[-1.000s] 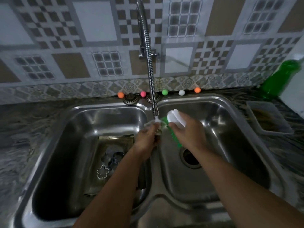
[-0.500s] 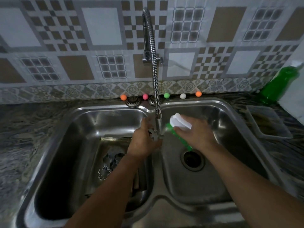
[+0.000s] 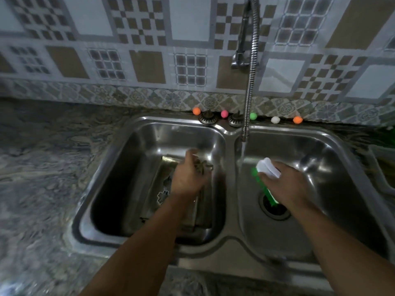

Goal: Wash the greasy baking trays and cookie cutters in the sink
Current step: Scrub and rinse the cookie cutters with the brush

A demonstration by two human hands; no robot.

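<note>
Holding a metal cookie cutter [image 3: 204,167] over the left basin [image 3: 136,146], left hand [image 3: 188,178]; right hand [image 3: 286,184] grips green-white brush [image 3: 267,170] over the right basin [image 3: 320,150].

A patterned tile wall [image 3: 149,39] of checkered, grid and plain brown squares rises behind a grey marbled stone countertop [image 3: 47,167], with a floral border strip [image 3: 149,99] along the joint. Small coloured balls [image 3: 224,113] line the wall's base. Lighting is dim and bluish.
</note>
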